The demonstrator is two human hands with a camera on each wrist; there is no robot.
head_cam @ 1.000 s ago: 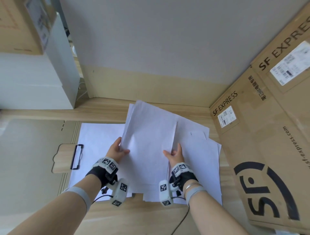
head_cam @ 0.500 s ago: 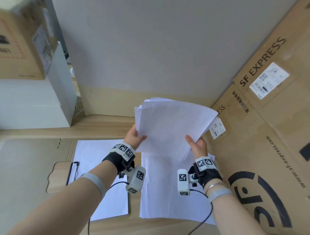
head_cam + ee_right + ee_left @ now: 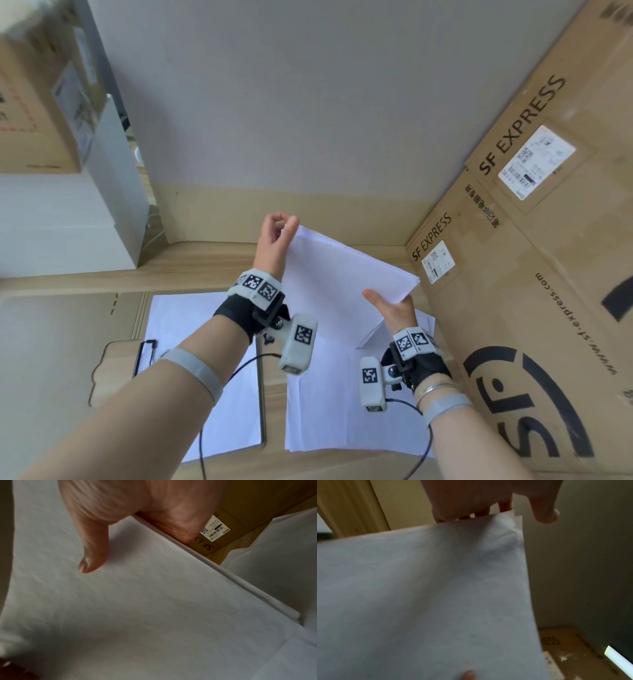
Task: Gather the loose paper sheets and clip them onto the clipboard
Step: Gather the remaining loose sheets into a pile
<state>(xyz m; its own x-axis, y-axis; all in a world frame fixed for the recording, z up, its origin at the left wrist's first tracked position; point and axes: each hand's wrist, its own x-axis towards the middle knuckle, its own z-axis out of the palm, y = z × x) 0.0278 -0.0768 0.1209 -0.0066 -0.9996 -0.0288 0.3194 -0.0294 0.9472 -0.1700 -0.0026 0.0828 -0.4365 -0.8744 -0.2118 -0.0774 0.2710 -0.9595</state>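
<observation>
I'm holding a stack of white sheets point(image 3: 342, 281) up off the desk w/ both hands, tilted, its far corner raised toward the wall. My left hand point(image 3: 274, 240) is sitting at the top-left corner of the stack; fingers are curling in, thumb and forefinger tips nearly meeting right at the paper's corner. In the left wrist view the fingers point(image 3: 471, 500) are lying behind the top edge and the thumb is sticking out past the corner, apart from it, so I can't tell if that hand is actually pinching the paper or just touching it. My right hand point(image 3: 394, 308) is gripping the stack's lower right edge: thumb point(image 3: 92, 555) is pressing flat on top of the sheets, the rest of the fingers are going under, hidden by paper. The stack's edges are looking fairly squared up in the right wrist view, several layers showing along the side.

Below the held stack, more loose sheets point(image 3: 325, 411) are lying flat on the wooden desk point(image 3: 274, 469), right of centre. Just left of them the clipboard point(image 3: 116, 370) is lying flat w/ its black clip point(image 3: 145, 356) at the left end and one white sheet point(image 3: 191, 329) lying on it; can't tell if the sheet is under the clip, my left forearm is covering part of it. A big SF Express cardboard box point(image 3: 531, 274) is standing at the right, close beside the papers. A white cabinet point(image 3: 68, 222) w/ another cardboard box point(image 3: 34, 120) on top is standing far left.
</observation>
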